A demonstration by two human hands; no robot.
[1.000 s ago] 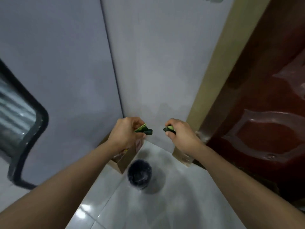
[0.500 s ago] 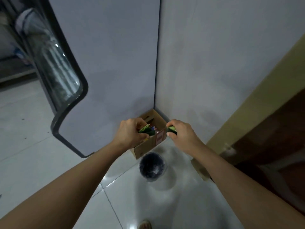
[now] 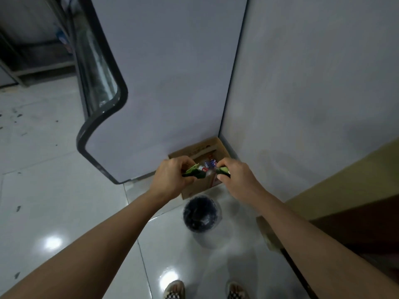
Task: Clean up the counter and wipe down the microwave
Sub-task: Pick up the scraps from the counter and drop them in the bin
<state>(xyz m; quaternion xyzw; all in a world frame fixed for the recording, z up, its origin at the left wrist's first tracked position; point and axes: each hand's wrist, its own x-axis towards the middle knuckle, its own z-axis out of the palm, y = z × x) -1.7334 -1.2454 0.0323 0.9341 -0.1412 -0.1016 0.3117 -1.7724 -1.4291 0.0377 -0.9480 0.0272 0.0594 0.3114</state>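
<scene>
Hands hold green scraps over a cardboard box in the corner.

Head view: the left hand [image 3: 172, 178] grips a crumpled green wrapper [image 3: 192, 172], and the right hand [image 3: 235, 175] pinches a smaller green piece [image 3: 223, 170]; both are above the open cardboard box [image 3: 194, 192], which holds colourful litter and sits on the tiled floor [image 3: 54, 190] against the white wall [image 3: 302, 104]. A dark round bin [image 3: 199, 214] stands just in front of the box, near two checkered shoes [image 3: 174, 290].

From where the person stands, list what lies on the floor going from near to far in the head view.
Checkered shoes → black bin → cardboard box, with the left hand and right hand holding green wrappers above it → wall corner.
</scene>
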